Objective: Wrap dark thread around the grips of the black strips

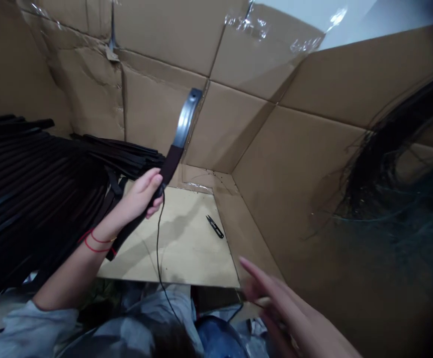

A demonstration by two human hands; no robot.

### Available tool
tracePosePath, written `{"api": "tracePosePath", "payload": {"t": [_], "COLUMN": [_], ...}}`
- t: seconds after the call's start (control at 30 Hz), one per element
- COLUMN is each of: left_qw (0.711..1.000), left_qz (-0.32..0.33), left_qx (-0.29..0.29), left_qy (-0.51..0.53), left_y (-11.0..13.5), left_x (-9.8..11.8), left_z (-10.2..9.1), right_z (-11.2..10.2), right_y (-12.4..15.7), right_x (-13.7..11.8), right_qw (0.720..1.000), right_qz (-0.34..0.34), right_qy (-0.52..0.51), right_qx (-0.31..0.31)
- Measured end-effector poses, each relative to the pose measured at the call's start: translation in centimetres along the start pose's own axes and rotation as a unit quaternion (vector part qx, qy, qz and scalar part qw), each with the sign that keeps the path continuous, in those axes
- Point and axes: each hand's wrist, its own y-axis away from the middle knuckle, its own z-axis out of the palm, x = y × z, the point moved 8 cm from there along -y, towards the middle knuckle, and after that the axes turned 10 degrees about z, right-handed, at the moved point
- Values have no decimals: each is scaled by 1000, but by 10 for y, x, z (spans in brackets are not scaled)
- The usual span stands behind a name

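My left hand (141, 196) is closed around a long black strap (169, 164) that ends in a curved grey metal strip (186, 119) pointing up. A thin black thread (158, 248) hangs down from where the hand grips the strap. My right hand (272, 298) is low at the front, fingers stretched out and together, holding nothing that I can see. Small black thread snips (215, 226) lie on the flat cardboard work surface (186, 248) between the two hands. A red cord circles my left wrist.
Cardboard walls (238, 129) enclose the space at the back and right. A big stack of black straps (33, 189) fills the left side. A tangle of dark threads (380, 169) hangs over the right wall.
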Motion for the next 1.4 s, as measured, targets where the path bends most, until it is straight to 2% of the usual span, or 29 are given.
{"api": "tracePosePath", "payload": {"t": [0.1,0.17,0.23,0.3,0.37,0.43,0.57,0.73,0.8,0.83,0.9,0.97,1.03,1.1,1.17,1.23,1.27,1.3,1.33,1.4], "left_qw": [999,995,987,981,979,982,993,996,993,994,983,960,970,989,989,994,993,992,993,996], "left_qz": [3,25,54,75,84,81,65,29,21,29,67,111,96,23,-19,13,30,28,3,-74], "left_qx": [-19,-19,1,33,60,73,32,-84,-113,-107,-58,-14,-38,-113,-143,-77,-28,8,19,-32], "left_qy": [-37,-95,-151,-175,-173,-156,-90,30,23,-22,-159,-256,-220,-91,-20,-72,-108,-125,-117,-49], "left_y": [5,-3,-19,-37,-54,-66,-77,-72,-69,-69,-69,-67,-66,-64,-64,-70,-71,-71,-69,-64], "left_x": [-7,-7,-6,-8,-14,-21,-25,-20,-19,-18,-10,2,1,-11,-18,-15,-13,-13,-17,-31], "left_z": [11,15,15,10,4,0,9,33,38,36,27,22,26,37,42,32,25,20,20,33], "right_z": [37,60,86,112,122,121,103,90,82,75,60,52,55,58,52,44,44,47,52,63], "right_y": [-62,-110,-159,-200,-230,-249,-259,-249,-252,-255,-259,-260,-256,-249,-244,-241,-241,-242,-244,-245], "right_x": [-34,-46,-49,-49,-48,-48,-55,-69,-65,-61,-50,-45,-50,-57,-57,-52,-50,-50,-52,-57], "right_qw": [995,984,960,924,914,909,895,881,881,882,881,878,877,882,888,883,880,880,882,879], "right_qz": [-74,-84,-60,-27,-20,-28,-62,-119,-119,-113,-103,-103,-114,-129,-136,-126,-118,-111,-108,-111], "right_qy": [-37,-145,-265,-366,-389,-401,-423,-416,-425,-436,-459,-467,-462,-446,-438,-446,-452,-456,-458,-461], "right_qx": [-61,-54,-64,-110,-114,-112,-128,-191,-172,-137,-50,-20,-64,-85,-17,72,89,75,35,-56]}}
